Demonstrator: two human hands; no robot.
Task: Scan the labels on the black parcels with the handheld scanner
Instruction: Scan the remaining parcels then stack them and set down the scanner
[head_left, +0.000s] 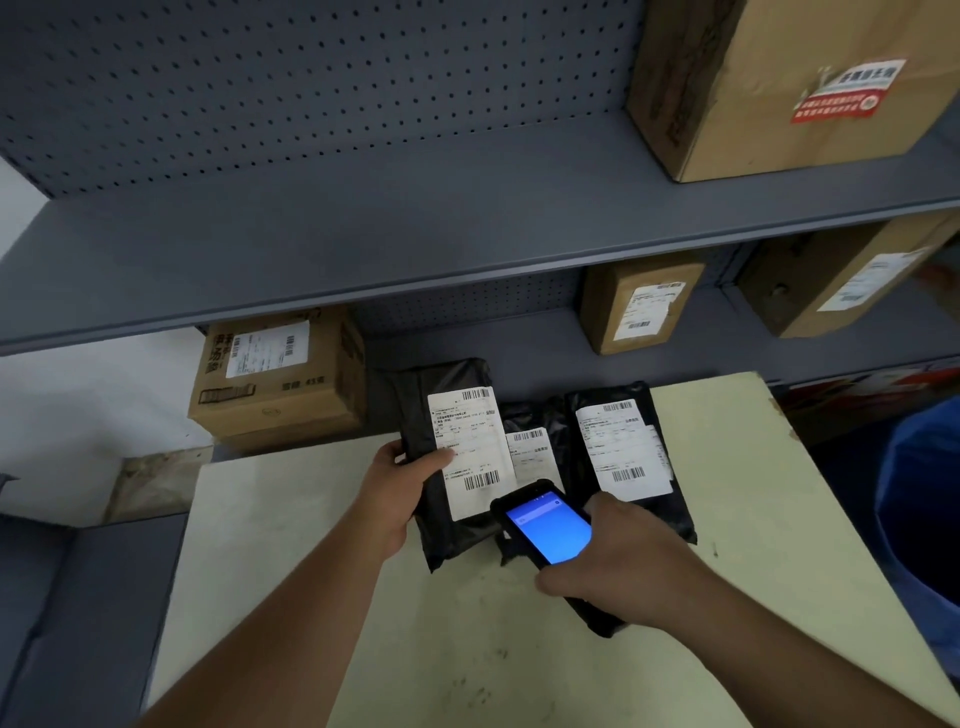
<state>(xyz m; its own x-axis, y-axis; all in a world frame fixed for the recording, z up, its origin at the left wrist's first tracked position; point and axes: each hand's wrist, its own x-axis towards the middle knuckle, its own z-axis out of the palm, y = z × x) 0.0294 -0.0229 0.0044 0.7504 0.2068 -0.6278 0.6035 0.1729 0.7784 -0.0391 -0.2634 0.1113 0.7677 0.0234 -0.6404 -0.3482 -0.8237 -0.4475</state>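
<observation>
Right hand (618, 558) grips the scanner (548, 525), hiding its lower body; left hand (400, 488) clasps the left black parcel (415, 415), label print illegible

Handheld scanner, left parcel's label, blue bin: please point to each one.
handheld scanner (549, 526), head view, on its blue screen.
left parcel's label (467, 447), head view, label's middle.
blue bin (922, 519), head view, its wall.

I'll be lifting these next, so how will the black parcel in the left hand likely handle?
The black parcel looks like a soft plastic mailer, wrinkled at its edges, so it probably flexes rather than staying stiff. The left hand tilts it by one edge alone, which suggests it is fairly light. Its glossy film may be a little slippery.
</observation>
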